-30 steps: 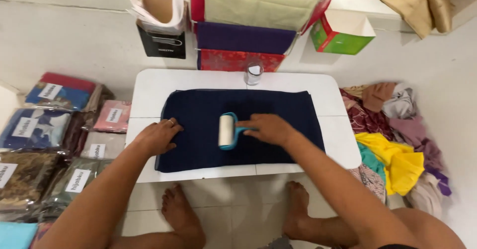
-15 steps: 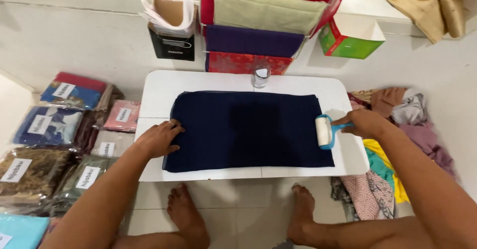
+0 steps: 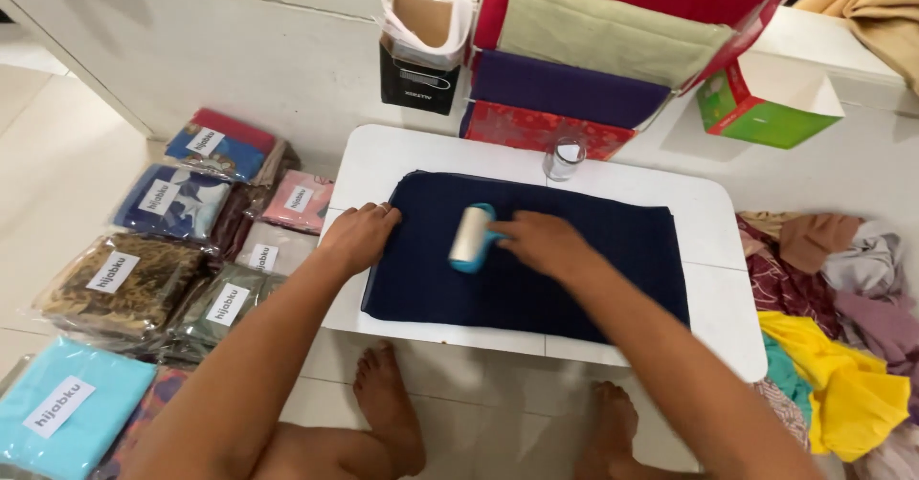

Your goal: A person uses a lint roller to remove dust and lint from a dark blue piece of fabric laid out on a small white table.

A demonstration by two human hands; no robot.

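Observation:
A folded navy blue cloth (image 3: 574, 269) lies flat on a small white table (image 3: 431, 159). My right hand (image 3: 544, 244) grips the blue handle of a lint roller (image 3: 470, 237), whose white roll rests on the left part of the cloth. My left hand (image 3: 358, 237) presses flat on the cloth's left edge, a ring on one finger. My bare feet show on the tiled floor below the table.
A small clear glass (image 3: 565, 157) stands at the table's back edge. Behind it hangs a red fabric organiser (image 3: 613, 49) beside a black box (image 3: 419, 59) and a green box (image 3: 766, 102). Packaged cloths (image 3: 172, 250) lie left; loose coloured cloths (image 3: 833, 346) pile right.
My right hand swept the roller from the cloth's middle to its right end, then back to the left part. The left hand stayed on the left edge. The camera shifted.

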